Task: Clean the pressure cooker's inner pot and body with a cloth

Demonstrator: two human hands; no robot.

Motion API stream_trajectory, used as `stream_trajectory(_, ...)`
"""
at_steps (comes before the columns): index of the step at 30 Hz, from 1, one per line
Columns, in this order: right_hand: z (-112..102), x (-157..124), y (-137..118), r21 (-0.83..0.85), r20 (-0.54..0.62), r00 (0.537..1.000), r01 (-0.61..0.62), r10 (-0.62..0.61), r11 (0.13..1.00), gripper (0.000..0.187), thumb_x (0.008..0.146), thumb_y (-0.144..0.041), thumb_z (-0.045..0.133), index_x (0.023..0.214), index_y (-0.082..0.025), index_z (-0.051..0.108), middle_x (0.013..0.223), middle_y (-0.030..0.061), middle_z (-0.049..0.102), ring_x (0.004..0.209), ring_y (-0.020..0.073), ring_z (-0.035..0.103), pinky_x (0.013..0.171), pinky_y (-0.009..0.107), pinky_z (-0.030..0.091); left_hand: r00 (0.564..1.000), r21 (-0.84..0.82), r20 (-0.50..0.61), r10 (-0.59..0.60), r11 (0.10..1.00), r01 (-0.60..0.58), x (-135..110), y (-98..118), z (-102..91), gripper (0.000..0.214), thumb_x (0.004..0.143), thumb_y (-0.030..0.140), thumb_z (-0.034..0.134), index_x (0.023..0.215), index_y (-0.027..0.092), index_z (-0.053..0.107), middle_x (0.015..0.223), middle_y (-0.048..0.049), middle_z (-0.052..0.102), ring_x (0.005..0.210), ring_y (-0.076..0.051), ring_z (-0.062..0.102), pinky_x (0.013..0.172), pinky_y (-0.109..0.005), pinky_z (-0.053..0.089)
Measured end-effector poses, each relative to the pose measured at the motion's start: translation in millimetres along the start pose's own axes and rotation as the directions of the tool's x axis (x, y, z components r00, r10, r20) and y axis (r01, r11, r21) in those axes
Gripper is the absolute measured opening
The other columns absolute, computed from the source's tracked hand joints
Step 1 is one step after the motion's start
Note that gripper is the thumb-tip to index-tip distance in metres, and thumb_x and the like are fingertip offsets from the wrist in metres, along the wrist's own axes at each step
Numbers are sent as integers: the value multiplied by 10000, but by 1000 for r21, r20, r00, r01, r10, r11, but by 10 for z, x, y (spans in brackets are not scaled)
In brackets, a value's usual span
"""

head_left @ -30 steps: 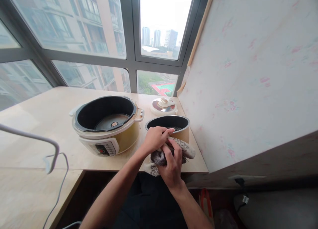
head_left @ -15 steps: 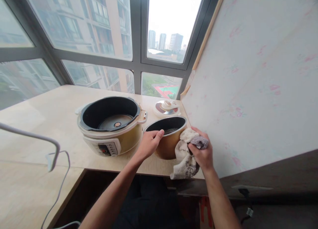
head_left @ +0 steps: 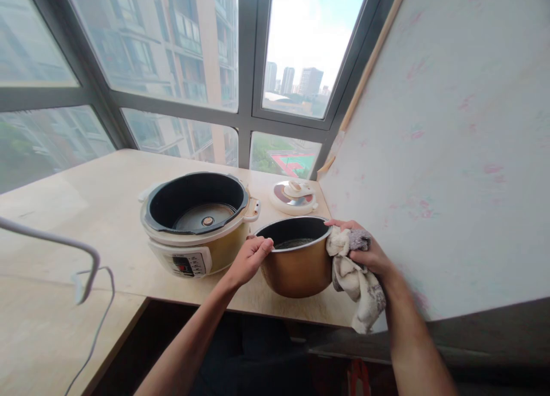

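Observation:
A gold inner pot (head_left: 296,270) with a dark inside stands at the front edge of the wooden counter, near the wall. My left hand (head_left: 250,258) is closed on its left rim, thumb on top. At the pot's right side, my right hand (head_left: 369,250) is wrapped round a whitish and grey cloth (head_left: 356,287), with fingertips reaching the rim. Part of the cloth hangs past the counter edge. Left of the pot sits the open electric pressure cooker body (head_left: 223,253), with a black interior and a control panel in front. Behind the pot lies its lid (head_left: 294,196).
The light wooden counter (head_left: 86,212) runs along the windows. A papered wall (head_left: 464,155) closes off the right side. At left, a grey cable (head_left: 97,321) and a curved grey tube (head_left: 51,231) cross the view. Below the counter's front edge is a dark gap.
The pot stands nearer the counter's front edge. My right hand and the cloth have moved right along its side, with fingers now at the rim. The view has also shifted slightly.

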State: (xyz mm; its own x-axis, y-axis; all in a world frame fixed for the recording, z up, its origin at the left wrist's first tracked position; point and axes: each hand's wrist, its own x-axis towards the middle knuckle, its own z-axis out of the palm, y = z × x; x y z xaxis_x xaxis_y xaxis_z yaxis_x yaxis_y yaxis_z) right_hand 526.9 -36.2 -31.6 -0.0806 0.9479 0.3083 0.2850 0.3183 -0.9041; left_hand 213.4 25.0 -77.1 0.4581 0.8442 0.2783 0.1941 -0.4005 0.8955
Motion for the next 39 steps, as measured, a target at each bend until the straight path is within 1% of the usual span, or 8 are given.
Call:
stream_trajectory(4,98,-51,-87,-72,-52,998,42,-46,996,332,607,-349,827,857,-246,634,1114,66,703,797,227,656,674,328,507,997,12,52,52,999,-53,-14,-83,-18,703,953,791,291,586,204,414,635,12,419,671,-160,406,724,-332,361)
stream_trajectory(9,198,-161,-183,-131,-56,996,67,-74,989,284,601,-244,770,813,-235,582,978,41,663,827,222,626,691,303,489,986,78,111,127,988,-136,-62,-33,-58,696,1009,715,240,606,198,471,652,-4,486,687,-174,467,751,-341,390)
stream_trajectory(15,377,-253,-384,-213,-46,997,58,-70,975,279,619,-203,705,858,-239,567,946,15,625,762,189,597,653,275,487,943,360,240,232,880,-308,-173,327,67,453,1064,503,387,969,191,701,886,-71,725,848,-226,630,857,-396,423)
stream_trajectory(21,737,-453,-575,-488,-111,990,26,-91,872,308,663,-176,657,944,-258,561,962,12,641,855,217,622,737,305,511,953,561,69,294,779,-280,-294,530,486,307,1063,291,398,1056,204,692,885,-86,732,814,-236,620,787,-410,401)
stream_trajectory(25,1007,-586,-617,-618,-208,946,70,-250,783,395,651,-164,690,1003,-266,544,1041,42,662,947,259,662,817,354,540,962,413,-69,263,885,-213,-289,482,544,326,1025,234,407,782,212,624,738,-47,681,725,-202,571,750,-393,361)
stream_trajectory(29,1149,-643,-599,-650,-225,910,125,-347,749,503,635,-164,742,1086,-261,541,1285,127,619,1194,346,626,933,443,548,965,228,-131,226,954,-192,-242,376,389,322,994,287,453,721,209,605,665,-9,638,684,-181,537,765,-391,341)
stream_trajectory(35,835,-625,-405,-492,-346,905,49,-247,869,390,671,-157,693,1041,-252,611,1299,120,640,1245,334,601,1034,471,499,977,81,-138,162,985,-152,-175,157,87,589,987,648,410,634,210,584,591,-16,538,653,-191,465,733,-381,354)
stream_trajectory(39,393,-469,-11,-283,-418,907,-75,-52,956,400,679,-216,680,1079,-243,679,1151,67,718,987,251,679,872,370,541,972,-19,-166,164,985,-170,-163,16,-12,661,941,759,422,602,209,560,566,-6,474,624,-182,418,716,-374,353)
